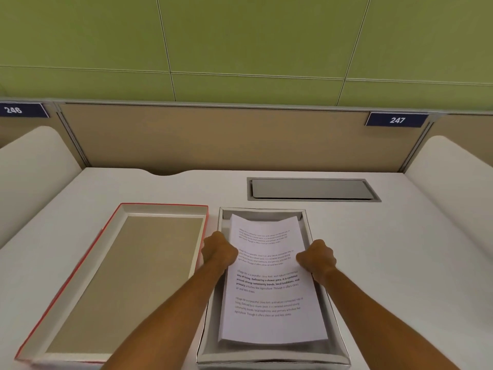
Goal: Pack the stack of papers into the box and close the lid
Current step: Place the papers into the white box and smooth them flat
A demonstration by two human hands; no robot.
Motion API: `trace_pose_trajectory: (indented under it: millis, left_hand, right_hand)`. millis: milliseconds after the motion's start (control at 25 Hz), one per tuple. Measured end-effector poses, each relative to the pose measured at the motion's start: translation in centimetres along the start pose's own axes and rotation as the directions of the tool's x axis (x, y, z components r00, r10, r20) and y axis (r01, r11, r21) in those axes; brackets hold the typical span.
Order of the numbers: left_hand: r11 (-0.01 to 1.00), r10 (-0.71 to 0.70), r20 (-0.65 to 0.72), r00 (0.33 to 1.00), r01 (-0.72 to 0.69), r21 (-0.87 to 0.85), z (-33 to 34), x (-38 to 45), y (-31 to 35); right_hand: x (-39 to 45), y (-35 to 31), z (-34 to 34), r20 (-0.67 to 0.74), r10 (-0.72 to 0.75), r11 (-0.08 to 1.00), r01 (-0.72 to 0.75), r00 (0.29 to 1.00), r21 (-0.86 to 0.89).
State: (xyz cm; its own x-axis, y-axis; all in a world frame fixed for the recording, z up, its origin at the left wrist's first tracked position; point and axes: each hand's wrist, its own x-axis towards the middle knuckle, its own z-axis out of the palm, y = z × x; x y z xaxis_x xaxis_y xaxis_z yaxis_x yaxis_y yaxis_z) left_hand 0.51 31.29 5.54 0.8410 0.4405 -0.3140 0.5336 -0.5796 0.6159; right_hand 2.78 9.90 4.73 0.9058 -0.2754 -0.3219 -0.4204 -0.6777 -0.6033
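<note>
on the white desk (373, 263), an open grey box (336, 311) is seen just right of its lid (125, 284), which lies upturned with its red outer rim showing and its tan inside facing up. the 2 nearly touch at their far corners. a stack of papers (269, 289) with printed text is held inside the box, its far edge curled up against the far wall. the left side of the stack is gripped by the left hand (219, 249), and the right side by the right hand (317, 256), both closed around the edges with knuckles up. behind the box, a grey cable hatch (312, 189) is set flush in the desk. on the tan partition (200, 137), blue plates marked 246 (22, 110) and 247 (397, 119) are fixed.
</note>
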Motion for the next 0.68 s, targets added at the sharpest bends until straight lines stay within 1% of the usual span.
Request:
trace_pose_trajectory:
  millis: [120, 320, 440, 520, 600, 680]
  left_hand:
    - [0.993, 0.054, 0.031, 0.998, -0.057, 0.099, 0.1, -0.3, 0.2]
    - [0.999, 0.024, 0.152, 0.988, -0.027, 0.019, 0.1, -0.6, 0.2]
    - [1.000, 0.024, 0.163, 0.986, -0.022, -0.012, -0.3, -0.8, 0.4]
    - [0.999, 0.030, 0.188, 0.982, -0.025, -0.029, -0.4, -1.4, 0.4]
    - [0.998, 0.032, 0.228, 0.973, -0.019, -0.057, -0.3, -2.1, -0.3]
    - [0.996, 0.081, 0.268, 0.960, -0.072, -0.043, 0.5, -3.5, -1.8]
  right_hand:
    - [-0.2, -0.2, 0.3, 0.007, -0.025, 0.995, 0.025, 1.000, -0.100]
    - [-0.7, -0.4, 1.1, 0.087, -0.051, 0.975, 0.068, 0.995, -0.209]
    - [-1.1, -0.6, 0.9, 0.125, -0.048, 0.977, 0.073, 0.991, -0.201]
    - [-1.8, -0.6, 0.5, 0.160, -0.073, 0.976, 0.103, 0.984, -0.190]
    - [-2.9, -0.2, 0.2, 0.214, -0.125, 0.967, 0.168, 0.969, -0.191]
    - [-4.2, 1.0, 0.1, 0.290, -0.183, 0.948, 0.247, 0.939, -0.202]
